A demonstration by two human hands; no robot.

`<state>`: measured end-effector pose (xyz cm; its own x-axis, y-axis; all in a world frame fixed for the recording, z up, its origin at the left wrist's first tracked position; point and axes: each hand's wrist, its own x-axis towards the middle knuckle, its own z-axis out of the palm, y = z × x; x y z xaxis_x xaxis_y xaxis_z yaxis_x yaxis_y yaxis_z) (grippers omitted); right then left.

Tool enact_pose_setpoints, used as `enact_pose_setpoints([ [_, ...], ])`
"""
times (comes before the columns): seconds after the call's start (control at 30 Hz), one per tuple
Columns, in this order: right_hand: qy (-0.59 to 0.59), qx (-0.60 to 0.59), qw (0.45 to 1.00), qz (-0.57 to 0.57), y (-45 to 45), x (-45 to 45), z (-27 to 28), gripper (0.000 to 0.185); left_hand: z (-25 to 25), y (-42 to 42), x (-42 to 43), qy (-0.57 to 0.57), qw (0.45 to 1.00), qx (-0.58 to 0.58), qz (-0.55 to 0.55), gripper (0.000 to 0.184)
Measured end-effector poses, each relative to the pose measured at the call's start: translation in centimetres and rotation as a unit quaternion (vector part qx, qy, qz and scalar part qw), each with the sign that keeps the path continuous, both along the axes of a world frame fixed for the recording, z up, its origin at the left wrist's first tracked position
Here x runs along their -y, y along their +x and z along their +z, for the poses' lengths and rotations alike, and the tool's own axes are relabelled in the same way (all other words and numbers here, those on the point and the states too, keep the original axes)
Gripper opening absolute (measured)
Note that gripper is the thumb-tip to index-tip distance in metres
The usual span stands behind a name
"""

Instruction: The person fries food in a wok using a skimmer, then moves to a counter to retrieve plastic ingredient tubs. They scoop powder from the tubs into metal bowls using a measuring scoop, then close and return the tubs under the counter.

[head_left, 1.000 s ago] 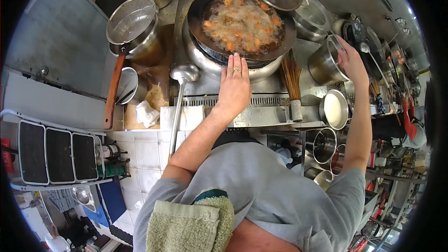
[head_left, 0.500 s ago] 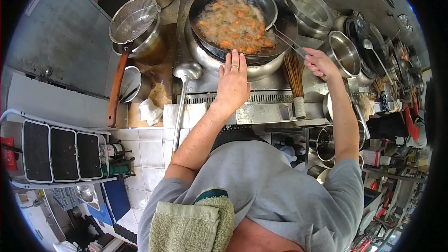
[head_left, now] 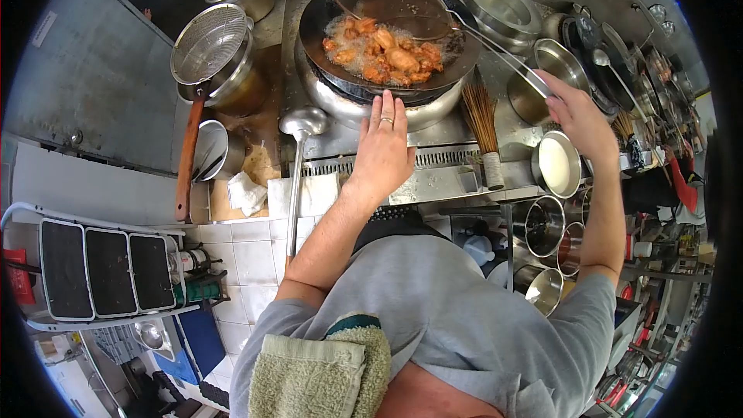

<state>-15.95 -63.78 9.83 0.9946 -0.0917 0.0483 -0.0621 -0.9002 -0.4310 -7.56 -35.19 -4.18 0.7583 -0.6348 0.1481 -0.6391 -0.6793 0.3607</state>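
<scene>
1 L hand (head_left: 383, 156), 1 R hand (head_left: 576, 112), 1 oil wok (head_left: 316, 37), 1 skimmer (head_left: 395, 6), 3 blk panels (head_left: 108, 271).

steel stovetop (head_left: 337, 145) with wok (head_left: 463, 53), brush (head_left: 481, 118)

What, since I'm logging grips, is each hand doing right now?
Left hand: open, holding nothing, fingertips at the near rim of the wok.
Right hand: closed, holding the strainer by its handle.
</scene>
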Motion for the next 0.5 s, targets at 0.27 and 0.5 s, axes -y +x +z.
enact_pose_setpoints([
  [0.27,-0.068,0.014,0.997,-0.039,-5.1,-0.7,4.9,0.045,1.2,-0.7,-1.3,-0.040,0.994,-0.019,-0.100,0.070],
  [0.5,-0.111,0.034,0.993,0.018,-3.9,-0.3,0.7,0.044,-0.3,1.7,0.4,0.001,1.000,0.028,0.007,0.075],
])
